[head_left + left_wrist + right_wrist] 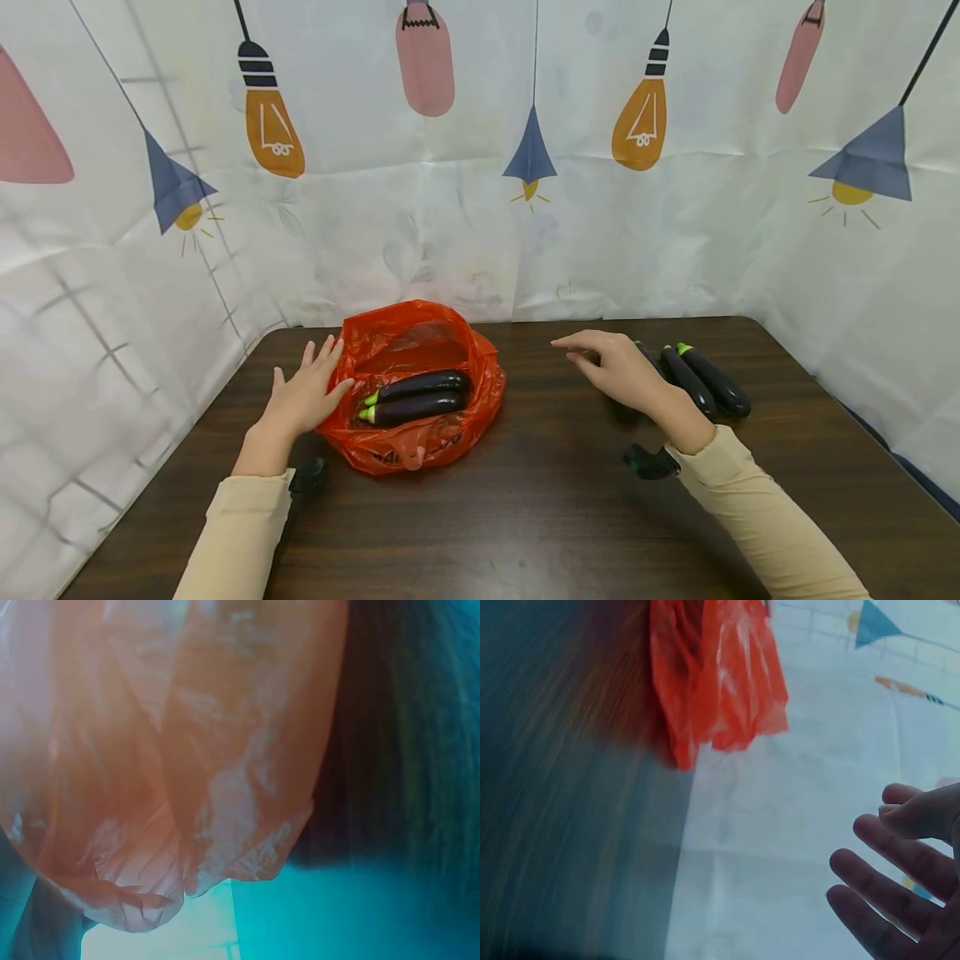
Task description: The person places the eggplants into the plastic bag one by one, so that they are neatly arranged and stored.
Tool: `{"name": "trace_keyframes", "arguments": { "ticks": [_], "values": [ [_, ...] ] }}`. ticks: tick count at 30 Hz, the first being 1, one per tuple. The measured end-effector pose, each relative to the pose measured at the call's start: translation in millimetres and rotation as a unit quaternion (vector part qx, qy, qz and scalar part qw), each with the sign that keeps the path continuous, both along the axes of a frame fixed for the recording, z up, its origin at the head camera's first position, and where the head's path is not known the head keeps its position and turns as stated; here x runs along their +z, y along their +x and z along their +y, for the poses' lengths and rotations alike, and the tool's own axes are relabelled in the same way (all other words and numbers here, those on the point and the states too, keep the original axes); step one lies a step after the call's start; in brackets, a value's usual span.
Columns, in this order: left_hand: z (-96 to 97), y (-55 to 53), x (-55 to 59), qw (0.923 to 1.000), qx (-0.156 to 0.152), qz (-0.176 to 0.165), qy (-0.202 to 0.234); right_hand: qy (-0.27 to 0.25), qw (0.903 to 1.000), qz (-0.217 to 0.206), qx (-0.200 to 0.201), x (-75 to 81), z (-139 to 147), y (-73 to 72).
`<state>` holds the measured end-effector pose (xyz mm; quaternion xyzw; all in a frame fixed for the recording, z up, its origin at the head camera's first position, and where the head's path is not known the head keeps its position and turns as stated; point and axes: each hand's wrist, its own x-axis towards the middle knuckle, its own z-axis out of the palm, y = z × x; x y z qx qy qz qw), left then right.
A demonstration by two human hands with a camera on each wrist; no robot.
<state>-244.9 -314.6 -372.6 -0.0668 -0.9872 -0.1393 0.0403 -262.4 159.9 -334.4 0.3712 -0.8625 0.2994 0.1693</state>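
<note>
The left grip (300,404), a bare hand with fingers spread, lies at the left edge of a red plastic bag (480,421), in whose mouth two eggplants (418,409) lie side by side. The right grip (618,371) hangs over the bench (480,533) with fingers extended and nothing held, between the bag and three more eggplants (716,379), one partly hidden behind it.

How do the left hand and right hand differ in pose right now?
The left hand is at the left rim of the red bag; the right hand is above the table, apart from the bag. The left hand's fingers are spread and point mostly forward; the right hand's point leftward, toward the bag. Both emerge from cream sleeves.
</note>
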Motion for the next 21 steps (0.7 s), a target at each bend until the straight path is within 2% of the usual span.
{"name": "trace_keyframes", "arguments": {
  "ticks": [15, 21],
  "values": [
    [1.8, 1.7, 4.2, 1.0, 0.0, 0.003, 0.003, -0.008, 0.9974, -0.027, -0.066, -4.3, 53, -6.8],
    [2.2, 2.0, 2.7, 1.0, -0.001, -0.002, 0.005, -0.024, 0.9945, -0.041, -0.094, -5.8, 68, -5.8]
  ]
}}
